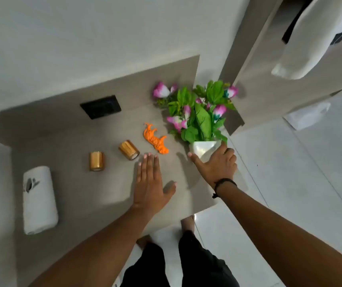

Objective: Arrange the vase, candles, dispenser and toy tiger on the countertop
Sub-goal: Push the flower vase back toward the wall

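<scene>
My right hand (pixel 215 162) is wrapped around the white vase (pixel 202 149) at centre right of the frame, close to the worktop (pixel 66 141) edge, with floor (pixel 290 183) beyond. The flowers (pixel 199 108) look top-heavy, so a careless shove could tip it off. My left hand (pixel 149 183) lies flat and open, holding nothing, near the toy tiger (pixel 155 140) and two candles (pixel 96 161) on their sides. The dispenser (pixel 38 200) lies lower left. Open room sits between dispenser and candles.

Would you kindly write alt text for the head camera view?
A person's right hand grips a white vase of artificial flowers at a grey countertop's edge, while the left hand lies flat nearby. An orange toy tiger, two gold candles and a white dispenser lie leftward.
</scene>
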